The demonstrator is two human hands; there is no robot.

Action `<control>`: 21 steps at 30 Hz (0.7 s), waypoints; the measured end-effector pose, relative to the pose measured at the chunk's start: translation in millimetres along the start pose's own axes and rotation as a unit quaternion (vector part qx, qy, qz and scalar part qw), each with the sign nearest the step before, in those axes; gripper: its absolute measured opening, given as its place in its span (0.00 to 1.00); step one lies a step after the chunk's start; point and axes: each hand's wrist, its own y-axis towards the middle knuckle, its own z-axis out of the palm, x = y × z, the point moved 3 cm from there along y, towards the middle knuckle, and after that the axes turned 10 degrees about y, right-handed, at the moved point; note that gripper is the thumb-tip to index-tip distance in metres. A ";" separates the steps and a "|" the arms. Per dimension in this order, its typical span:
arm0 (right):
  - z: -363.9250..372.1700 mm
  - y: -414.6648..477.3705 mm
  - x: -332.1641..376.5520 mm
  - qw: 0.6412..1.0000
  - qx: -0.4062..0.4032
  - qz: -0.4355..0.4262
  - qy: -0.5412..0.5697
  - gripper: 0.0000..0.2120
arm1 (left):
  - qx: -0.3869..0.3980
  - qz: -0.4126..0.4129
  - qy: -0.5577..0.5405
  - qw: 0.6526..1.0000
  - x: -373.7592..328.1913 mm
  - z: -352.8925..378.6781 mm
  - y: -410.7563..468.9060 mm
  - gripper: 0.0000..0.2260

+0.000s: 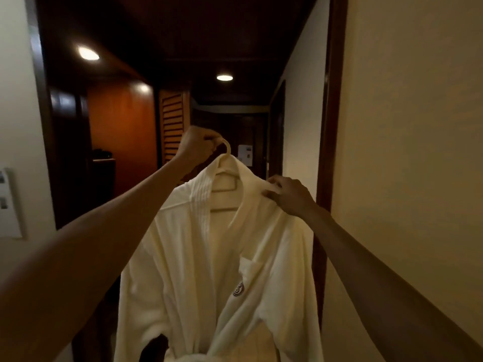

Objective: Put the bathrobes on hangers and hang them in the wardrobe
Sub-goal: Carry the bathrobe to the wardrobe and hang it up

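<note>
Found cream bathrobe (222,270) already seated on pale hanger (225,190), held aloft mid-corridor between cream walls left and right, not yet in any wardrobe. Noted left hand (197,145) fisted round the hanger's hook, carrying the weight. Noted right hand (287,195) pinching the collar fold at the robe's right shoulder, fingertips closed on cloth. Recorded front open at the neck, hanger bars showing inside the collar, dark emblem (238,290) on the chest pocket. Logged louvred wooden door (172,121) far left behind the left hand, lit ceiling lamp (88,53) upper left, second lamp (224,77) farther off, switch panel (9,205) on near left wall.
</note>
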 end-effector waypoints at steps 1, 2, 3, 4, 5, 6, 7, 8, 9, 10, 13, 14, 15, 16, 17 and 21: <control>6.3 12.1 -8.9 1.000 -0.015 -0.011 -0.012 0.16 | -0.022 -0.017 -0.015 0.999 13.3 1.9 7.8 0.06; 12.1 24.5 -16.9 0.999 -0.040 -0.016 0.000 0.14 | -0.043 -0.036 -0.030 0.998 26.7 4.0 15.6 0.06; 18.5 35.8 -24.5 0.998 -0.061 -0.010 0.031 0.13 | -0.059 -0.052 -0.037 0.996 38.8 6.9 22.4 0.06; 25.7 46.6 -31.8 0.995 -0.075 0.003 0.070 0.13 | -0.072 -0.066 -0.042 0.994 49.8 10.5 28.1 0.06; 33.9 58.8 -38.8 0.992 -0.078 0.014 0.100 0.14 | -0.082 -0.079 -0.047 0.992 61.0 14.9 33.8 0.06; 43.2 71.4 -45.8 0.991 -0.072 0.024 0.112 0.14 | -0.091 -0.091 -0.055 0.990 73.1 20.2 39.2 0.06; 53.7 83.6 -53.1 0.992 -0.057 0.035 0.111 0.14 | -0.097 -0.104 -0.060 0.988 85.4 25.8 43.2 0.06; 64.7 94.9 -61.5 0.992 -0.037 0.051 0.105 0.15 | -0.098 -0.117 -0.060 0.986 98.6 32.0 47.1 0.06; 76.4 105.1 -70.6 0.992 -0.010 0.068 0.101 0.15 | -0.098 -0.124 -0.061 0.985 111.6 38.8 52.1 0.06; 88.8 115.2 -80.1 0.992 0.020 0.081 0.099 0.16 | -0.096 -0.130 -0.062 0.985 124.9 45.6 57.7 0.07; 123.6 140.7 -107.0 0.987 0.079 0.103 0.097 0.17 | -0.084 -0.143 -0.077 0.983 164.8 69.3 74.4 0.09; 133.6 149.4 -115.0 0.985 0.085 0.104 0.107 0.17 | -0.076 -0.146 -0.080 0.983 178.8 78.2 81.5 0.09; 143.0 158.8 -122.9 0.984 0.085 0.100 0.122 0.16 | -0.069 -0.147 -0.081 0.983 193.3 87.7 90.1 0.09; 151.4 169.1 -129.4 0.983 0.081 0.092 0.137 0.14 | -0.064 -0.149 -0.079 0.984 207.4 96.4 98.8 0.09; 158.8 180.8 -135.6 0.983 0.073 0.083 0.150 0.13 | -0.065 -0.148 -0.081 0.984 223.5 106.3 109.8 0.09; 190.7 237.7 -166.8 0.984 0.030 0.063 0.165 0.15 | -0.075 -0.172 -0.097 0.977 295.2 144.1 156.2 0.07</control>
